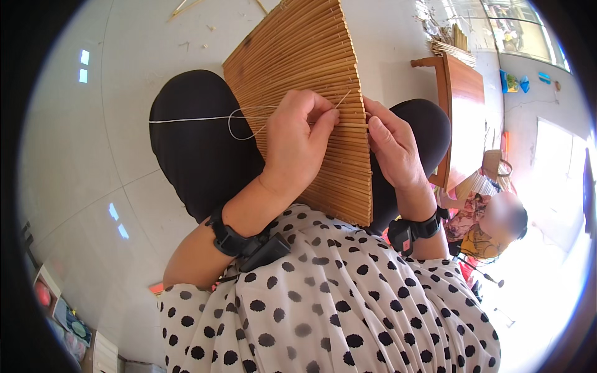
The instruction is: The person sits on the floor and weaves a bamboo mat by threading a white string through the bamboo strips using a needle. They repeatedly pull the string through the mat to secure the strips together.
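A mat of thin brown reed sticks (pixel 292 56) laid side by side stands tilted between my knees. My left hand (pixel 297 133) is over its face, thumb and forefinger pinched on a thin, pale needle-like piece (pixel 343 98) near the right edge. White thread (pixel 193 119) stretches across my left knee to this hand and makes a loose loop beside it. At the mat's right edge, my right hand (pixel 393 146) grips the border, its thumb towards me and its fingertips partly hidden behind the sticks.
My black-clad knees (pixel 196 124) flank the mat. A wooden table (pixel 463 112) stands at the right, with bundled sticks (pixel 454 51) beyond it. Another person (pixel 476 217) sits farther right near a basket (pixel 493 163). Stick scraps (pixel 185 9) lie on the tiled floor (pixel 81 143).
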### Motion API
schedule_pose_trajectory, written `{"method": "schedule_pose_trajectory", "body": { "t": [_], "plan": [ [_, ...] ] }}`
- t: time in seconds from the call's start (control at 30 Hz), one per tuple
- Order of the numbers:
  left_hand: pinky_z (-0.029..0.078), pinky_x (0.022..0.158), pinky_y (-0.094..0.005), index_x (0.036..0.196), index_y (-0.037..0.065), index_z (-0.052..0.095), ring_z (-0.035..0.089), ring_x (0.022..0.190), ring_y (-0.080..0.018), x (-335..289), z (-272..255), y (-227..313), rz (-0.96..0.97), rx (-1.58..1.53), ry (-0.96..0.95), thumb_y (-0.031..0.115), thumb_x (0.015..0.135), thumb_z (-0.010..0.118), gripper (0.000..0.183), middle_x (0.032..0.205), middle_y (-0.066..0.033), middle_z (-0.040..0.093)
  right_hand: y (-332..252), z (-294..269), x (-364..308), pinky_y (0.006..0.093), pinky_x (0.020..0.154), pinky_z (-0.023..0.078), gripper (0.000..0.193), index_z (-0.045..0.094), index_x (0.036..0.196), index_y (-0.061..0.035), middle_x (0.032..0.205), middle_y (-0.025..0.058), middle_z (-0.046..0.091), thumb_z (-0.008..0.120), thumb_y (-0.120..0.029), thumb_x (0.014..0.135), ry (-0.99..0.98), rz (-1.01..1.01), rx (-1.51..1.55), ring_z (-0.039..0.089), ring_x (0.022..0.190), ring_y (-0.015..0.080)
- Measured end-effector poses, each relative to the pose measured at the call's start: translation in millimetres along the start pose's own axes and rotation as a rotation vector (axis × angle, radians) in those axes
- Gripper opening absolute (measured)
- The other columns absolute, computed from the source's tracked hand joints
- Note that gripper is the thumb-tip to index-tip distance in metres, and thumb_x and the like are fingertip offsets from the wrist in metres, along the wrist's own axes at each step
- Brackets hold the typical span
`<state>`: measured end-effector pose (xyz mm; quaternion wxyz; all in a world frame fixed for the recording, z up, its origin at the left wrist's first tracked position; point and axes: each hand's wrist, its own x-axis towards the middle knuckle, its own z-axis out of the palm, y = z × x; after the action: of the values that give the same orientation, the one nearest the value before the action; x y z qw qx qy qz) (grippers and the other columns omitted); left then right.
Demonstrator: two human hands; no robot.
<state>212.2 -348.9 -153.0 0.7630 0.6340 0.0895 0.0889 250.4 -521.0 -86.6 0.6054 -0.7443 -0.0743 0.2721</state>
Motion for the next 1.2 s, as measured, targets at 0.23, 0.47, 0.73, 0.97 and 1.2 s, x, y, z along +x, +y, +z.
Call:
{"method": "schedule_pose_trajectory", "body": {
  "t": [0.23, 0.47, 0.73, 0.97, 1.2],
  "plan": [
    [0.052, 0.067, -0.0358, 0.087, 0.000, 0.066, 0.064, 0.074, -0.0253, -2, -1, 5, 0.070, 0.070, -0.041, -0.002, 0.086, 0.074, 0.009, 0.088, -0.0112, 0.059, 3, 0, -1, 0.0329, 0.108, 0.041, 0.048, 0.053, 0.144, 0.0064, 0.132, 0.0130, 0.061, 0.053, -0.026, 0.109, 0.014, -0.005, 0.015, 0.057, 0.122, 0.0182],
    [0.057, 0.070, -0.0271, 0.089, -0.002, 0.067, 0.065, 0.083, -0.0164, -5, -1, 5, 0.165, 0.227, -0.067, -0.005, 0.085, 0.077, 0.012, 0.095, -0.0074, 0.057, 11, 2, -6, 0.0346, 0.111, 0.039, 0.049, 0.052, 0.144, 0.0060, 0.136, 0.0149, 0.059, 0.051, -0.028, 0.109, 0.025, -0.034, 0.032, 0.054, 0.126, 0.0200],
    [0.053, 0.065, -0.0354, 0.086, 0.000, 0.064, 0.062, 0.077, -0.0267, -7, 2, 2, 0.234, 0.214, -0.030, -0.004, 0.082, 0.077, 0.014, 0.091, -0.0118, 0.055, 6, 11, -13, 0.0294, 0.101, 0.047, 0.045, 0.056, 0.141, 0.0052, 0.129, 0.0115, 0.061, 0.064, -0.012, 0.101, 0.082, -0.077, -0.033, 0.057, 0.120, 0.0159],
    [0.050, 0.064, -0.0383, 0.085, 0.001, 0.063, 0.061, 0.076, -0.0309, -6, 5, 5, 0.162, 0.144, -0.042, -0.003, 0.080, 0.078, 0.016, 0.091, -0.0138, 0.054, -1, 24, -8, 0.0249, 0.079, 0.055, 0.031, 0.070, 0.125, 0.0016, 0.112, 0.0084, 0.068, 0.070, -0.009, 0.095, 0.308, -0.035, -0.262, 0.065, 0.096, 0.0120],
    [0.050, 0.066, -0.0384, 0.085, 0.001, 0.065, 0.061, 0.077, -0.0309, -5, 6, 2, 0.169, 0.155, -0.036, -0.001, 0.081, 0.078, 0.013, 0.091, -0.0136, 0.055, -10, 31, -6, 0.0267, 0.069, 0.054, 0.026, 0.073, 0.115, 0.0016, 0.093, 0.0133, 0.072, 0.072, -0.011, 0.092, 0.399, -0.110, -0.552, 0.067, 0.079, 0.0147]
  ]
}}
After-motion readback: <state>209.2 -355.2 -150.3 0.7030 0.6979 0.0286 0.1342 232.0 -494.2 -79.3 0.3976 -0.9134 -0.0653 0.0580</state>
